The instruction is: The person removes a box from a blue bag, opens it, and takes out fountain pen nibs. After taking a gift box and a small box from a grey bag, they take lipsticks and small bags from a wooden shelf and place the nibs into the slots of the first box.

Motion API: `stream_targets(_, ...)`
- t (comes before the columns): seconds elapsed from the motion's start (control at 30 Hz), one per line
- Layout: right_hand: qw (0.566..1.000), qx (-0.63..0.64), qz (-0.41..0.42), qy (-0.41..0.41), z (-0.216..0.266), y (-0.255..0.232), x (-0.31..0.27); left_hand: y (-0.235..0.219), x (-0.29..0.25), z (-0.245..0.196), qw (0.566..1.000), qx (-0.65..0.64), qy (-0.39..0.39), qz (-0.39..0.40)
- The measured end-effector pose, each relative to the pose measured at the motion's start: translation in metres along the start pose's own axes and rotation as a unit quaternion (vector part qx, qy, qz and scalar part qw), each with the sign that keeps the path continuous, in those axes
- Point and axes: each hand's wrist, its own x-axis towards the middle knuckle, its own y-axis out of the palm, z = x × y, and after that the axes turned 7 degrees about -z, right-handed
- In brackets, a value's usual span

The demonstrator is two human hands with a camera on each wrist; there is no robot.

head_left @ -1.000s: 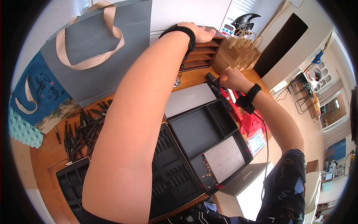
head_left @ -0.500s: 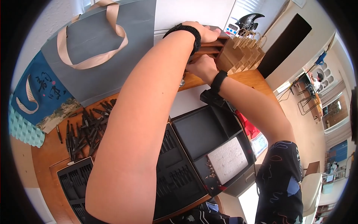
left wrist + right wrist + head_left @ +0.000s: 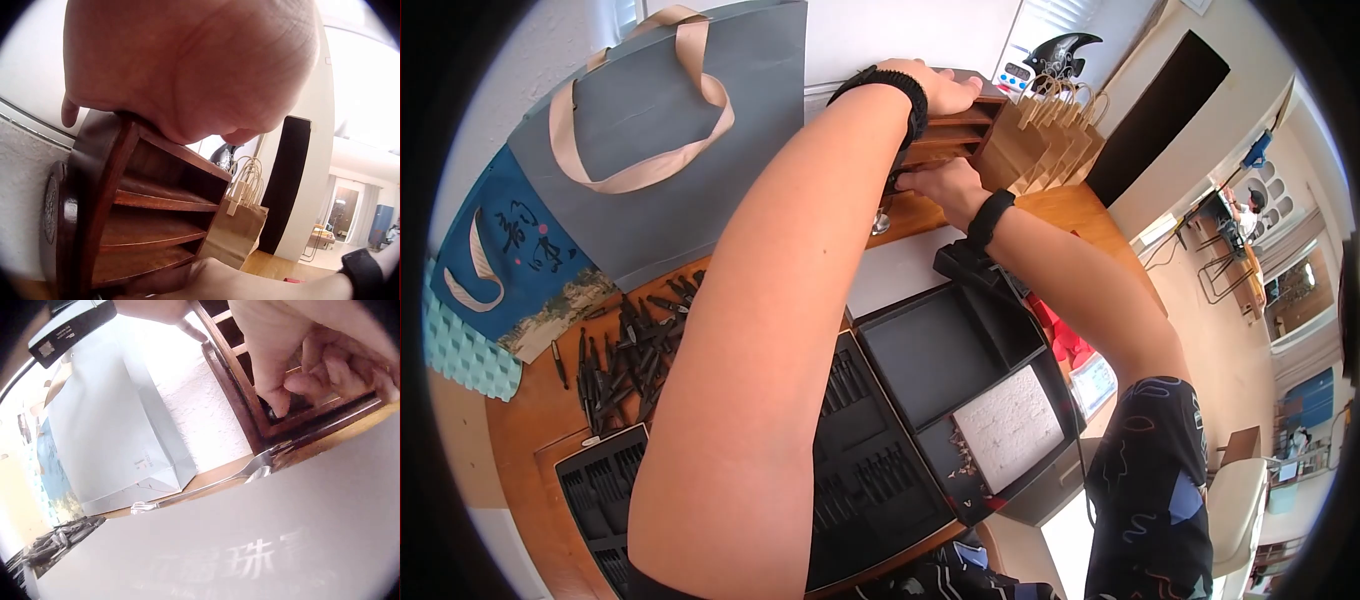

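Observation:
My left hand (image 3: 940, 90) rests on top of a small dark-red wooden shelf rack (image 3: 159, 201), fingers stretched forward over it. My right hand (image 3: 948, 188) reaches under the left forearm to the rack's lowest compartment. Seen from the right wrist, its thumb and curled fingers pinch a small dark, shiny object (image 3: 272, 414) in the lower corner; most of that object is hidden. Just below, a fork (image 3: 212, 487) and other shiny cutlery lie beside the rack.
Open black trays (image 3: 880, 500) hold cutlery slots, with a whitish pad (image 3: 1012, 430) on one side. Black cutlery (image 3: 625, 350) lies heaped at left before a grey gift bag (image 3: 670, 120). Brown paper bags (image 3: 1040, 150) stand right of the rack; a light-grey lid (image 3: 905, 270) lies in front.
My right hand left the black and red tubes on the right and moved left to the rack's lowest compartment. The left hand stayed on top of the rack.

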Motion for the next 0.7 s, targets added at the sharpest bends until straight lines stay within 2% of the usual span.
stream_targets(0.07, 0.999, 0.031, 0.036, -0.001, 0.011, -0.009, -0.016, -0.001, -0.005, 0.0, 0.999, 0.009, 0.025, -0.047)
stream_targets(0.1, 0.999, 0.031, 0.036, -0.001, 0.01, -0.006, -0.019, -0.002, -0.004, 0.001, 0.999, 0.009, 0.025, -0.047)
stream_targets(0.17, 0.999, 0.009, -0.032, -0.009, 0.01, 0.001, -0.022, -0.003, 0.0, 0.001, 1.0, 0.003, 0.009, 0.0)
stream_targets(0.3, 1.0, -0.005, -0.002, 0.005, 0.017, -0.001, -0.02, -0.001, 0.004, 0.003, 1.0, 0.008, 0.008, 0.001)
stream_targets(0.37, 0.998, 0.025, -0.001, 0.061, 0.015, 0.001, -0.011, 0.005, 0.013, 0.005, 1.0, -0.002, 0.005, -0.011)
stream_targets(0.4, 0.998, 0.025, -0.003, 0.062, 0.001, 0.006, 0.002, 0.007, 0.014, 0.005, 1.0, -0.003, 0.007, -0.01)
stream_targets(0.43, 0.981, -0.131, 0.004, -0.14, -0.024, 0.016, 0.022, 0.007, 0.012, 0.006, 1.0, -0.002, 0.007, -0.014)
stream_targets(0.47, 0.901, -0.278, 0.01, -0.332, -0.038, 0.019, 0.036, 0.006, 0.011, 0.007, 1.0, 0.001, 0.007, -0.018)
stream_targets(0.5, 0.903, -0.277, 0.006, -0.329, -0.037, 0.018, 0.041, 0.006, 0.01, 0.006, 1.0, 0.003, 0.013, -0.018)
stream_targets(0.53, 0.964, -0.191, 0.017, -0.187, -0.033, 0.021, 0.045, 0.007, 0.011, 0.007, 1.0, 0.006, 0.009, -0.021)
stream_targets(0.57, 0.994, -0.097, 0.028, -0.041, -0.028, 0.025, 0.046, 0.008, 0.012, 0.008, 1.0, 0.008, 0.004, -0.024)
stream_targets(0.6, 0.997, -0.016, -0.014, 0.075, 0.014, 0.004, -0.002, 0.01, 0.017, 0.009, 1.0, 0.007, 0.013, -0.02)
stream_targets(0.63, 0.997, -0.014, -0.017, 0.075, 0.012, 0.002, -0.006, 0.007, 0.013, 0.007, 1.0, 0.008, 0.015, -0.021)
stream_targets(0.7, 0.996, -0.061, -0.068, 0.005, 0.007, -0.007, -0.009, 0.005, 0.006, 0.006, 0.999, -0.003, 0.011, -0.038)
